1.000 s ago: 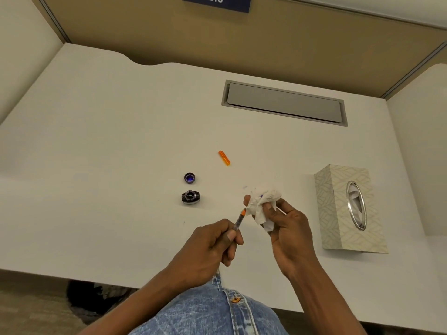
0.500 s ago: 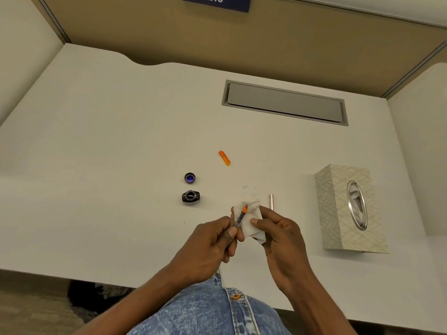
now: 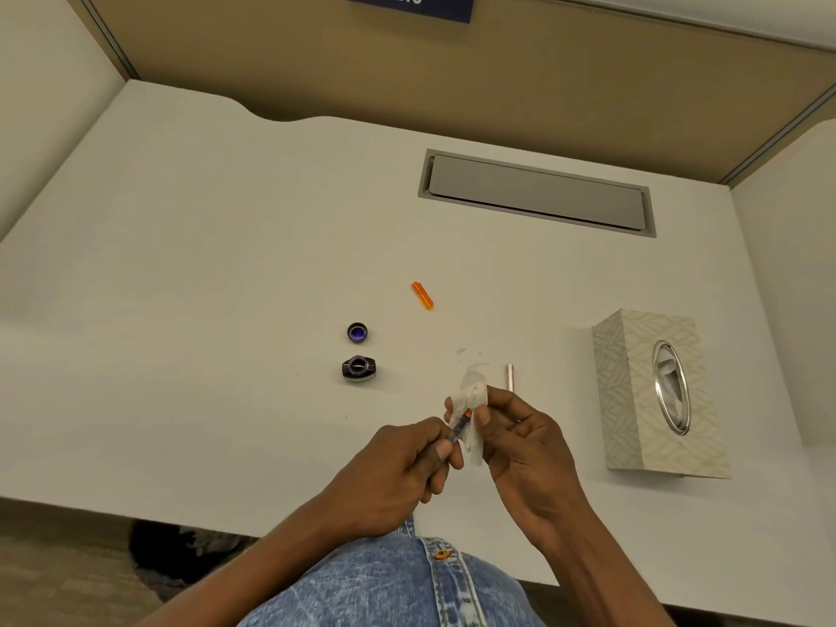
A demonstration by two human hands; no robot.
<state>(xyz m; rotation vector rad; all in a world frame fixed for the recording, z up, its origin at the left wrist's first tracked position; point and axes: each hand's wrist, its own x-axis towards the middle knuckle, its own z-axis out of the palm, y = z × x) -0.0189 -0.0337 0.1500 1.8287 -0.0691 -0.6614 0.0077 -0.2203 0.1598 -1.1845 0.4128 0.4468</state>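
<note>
White desk [image 3: 226, 310] below: left hand [image 3: 398, 472] pinches the syringe [image 3: 459, 428], right hand [image 3: 524, 445] pinches tissue [image 3: 472, 395] round its tip; I reckon a hard squeeze could make it leak.

Left hand [image 3: 398, 472] holding syringe [image 3: 459, 428], right hand [image 3: 520, 445] pinching tissue [image 3: 472, 395] around it

The small dark glass bottle [image 3: 358, 368] is glossy, as is the round dark plastic cap [image 3: 357, 332] with its blue lining. The short orange plastic cap [image 3: 422, 295] looks translucent and smooth. The crumpled white tissue paper [image 3: 472, 393] is soft and matt; the thin clear plastic barrel [image 3: 459, 429] shines faintly. The white desk top [image 3: 226, 264] is smooth and matt. The pale patterned cardboard tissue box [image 3: 629, 400] is matt, its oval metal ring [image 3: 681, 428] polished.
</note>
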